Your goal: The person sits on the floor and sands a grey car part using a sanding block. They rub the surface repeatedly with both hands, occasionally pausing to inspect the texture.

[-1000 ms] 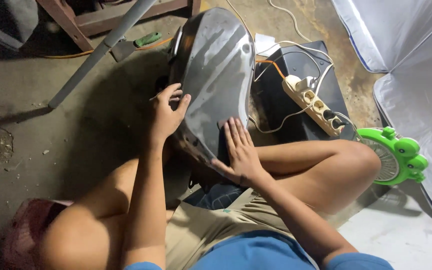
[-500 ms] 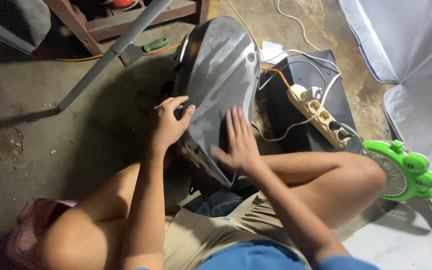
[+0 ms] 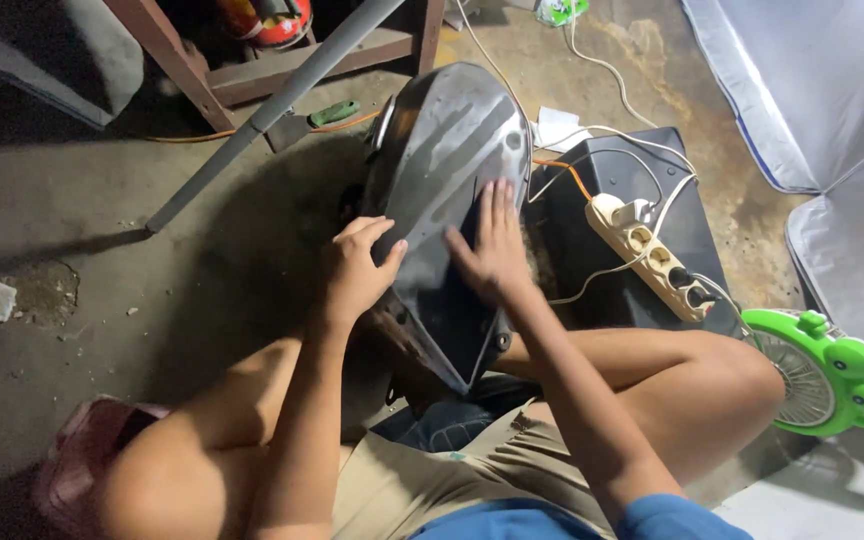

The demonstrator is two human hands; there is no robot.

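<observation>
A glossy dark grey curved panel [image 3: 442, 170], like a vehicle body cover, stands tilted on the concrete floor between my knees. My left hand [image 3: 357, 268] grips its left edge, thumb on the face and fingers curled around the rim. My right hand [image 3: 490, 245] lies flat on the panel's face near its right side, fingers together and pointing away from me. Whether something thin sits under that palm is hidden.
A cream power strip [image 3: 652, 255] with white cables lies on a black case [image 3: 642, 180] to the right. A green frog-shaped fan [image 3: 822, 370] sits far right beside white sheeting [image 3: 812, 90]. A grey pole [image 3: 272, 110] and wooden frame [image 3: 252, 70] stand behind.
My right hand has slid up the panel's face from its lower part to the middle. The left hand has kept its hold on the left edge.
</observation>
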